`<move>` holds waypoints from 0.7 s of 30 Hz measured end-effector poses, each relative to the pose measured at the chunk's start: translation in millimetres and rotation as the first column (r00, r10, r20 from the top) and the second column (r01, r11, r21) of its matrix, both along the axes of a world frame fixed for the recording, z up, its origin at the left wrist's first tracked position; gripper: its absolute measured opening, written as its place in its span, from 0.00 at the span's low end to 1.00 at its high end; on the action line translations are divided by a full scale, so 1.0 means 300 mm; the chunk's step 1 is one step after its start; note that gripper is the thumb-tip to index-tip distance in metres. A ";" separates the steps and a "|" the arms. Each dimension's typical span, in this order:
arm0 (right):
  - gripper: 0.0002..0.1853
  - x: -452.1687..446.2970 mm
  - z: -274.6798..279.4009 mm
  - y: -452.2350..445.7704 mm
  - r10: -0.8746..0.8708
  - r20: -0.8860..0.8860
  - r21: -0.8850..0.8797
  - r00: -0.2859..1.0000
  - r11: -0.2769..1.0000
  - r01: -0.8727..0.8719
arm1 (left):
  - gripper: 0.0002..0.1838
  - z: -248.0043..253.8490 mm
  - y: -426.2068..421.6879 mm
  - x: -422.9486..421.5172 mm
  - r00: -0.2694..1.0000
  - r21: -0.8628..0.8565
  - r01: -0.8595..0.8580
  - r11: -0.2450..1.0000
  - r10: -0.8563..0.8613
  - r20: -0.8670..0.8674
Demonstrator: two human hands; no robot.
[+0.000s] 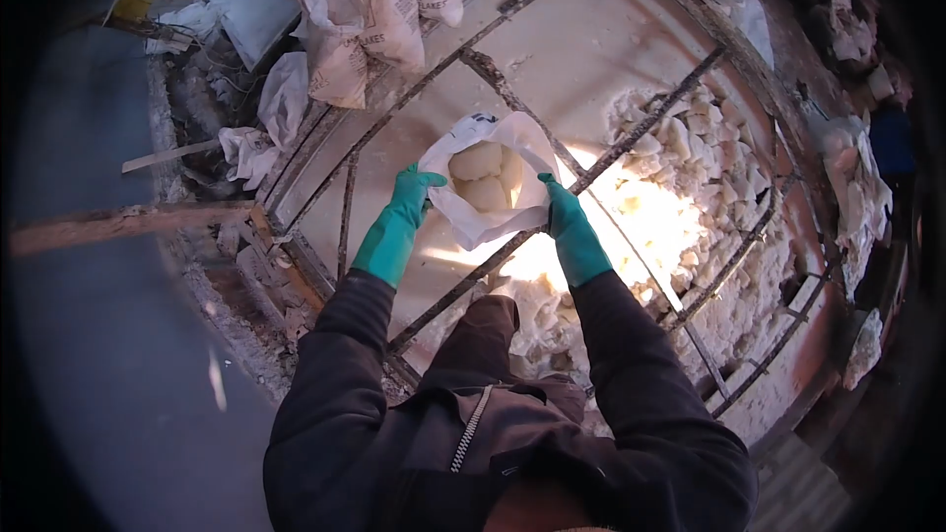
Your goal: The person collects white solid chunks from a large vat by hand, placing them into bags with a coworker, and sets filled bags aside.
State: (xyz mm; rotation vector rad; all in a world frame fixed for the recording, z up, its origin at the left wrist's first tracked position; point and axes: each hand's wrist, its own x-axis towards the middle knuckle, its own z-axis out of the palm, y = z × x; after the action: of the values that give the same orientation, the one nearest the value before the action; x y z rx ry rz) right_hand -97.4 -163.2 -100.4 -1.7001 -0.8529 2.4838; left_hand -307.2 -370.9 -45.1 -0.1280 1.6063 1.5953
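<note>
A pale, smeared floor (581, 34) lies under a rough metal frame (655, 116) of crossing bars, in a cluttered space whose corners fade into the lens's black border. Over it, in the middle of the scene, one white sack (468, 220) is held with its mouth spread wide; its underside is out of sight. Inside show at least two pale, rounded lumps (481, 162); any deeper ones cannot be made out.

Two hands in green gloves hold the rim: the left hand (414, 192) is closed on the left edge, its thumb over the plastic, and the right hand (559, 207) is closed on the right edge. The fingers of both are partly hidden. Dark sleeves (340, 345) run back to a jacket with one zipper (471, 429), and one trouser leg (478, 335) shows beyond it.

To the right spreads a heap of pale chunks (680, 153), too many to count, part of it washed out by glaring light. At the far left stand three printed sacks (330, 39), the farthest cut off by the top edge. Left of the frame, one wooden beam (128, 227) reaches over smooth grey ground (118, 355).
</note>
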 end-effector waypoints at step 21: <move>0.34 0.028 -0.336 -0.083 0.778 0.508 0.210 0.369 0.304 -0.929 | 0.18 -0.476 -0.119 0.085 0.997 -0.610 -0.073 0.789 0.064 -0.037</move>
State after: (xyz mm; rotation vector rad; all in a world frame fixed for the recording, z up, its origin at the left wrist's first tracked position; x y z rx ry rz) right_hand -88.9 -188.1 -201.2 -1.6516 -2.8440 1.9538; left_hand -281.6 -406.6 -188.1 -0.5256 2.1022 1.0632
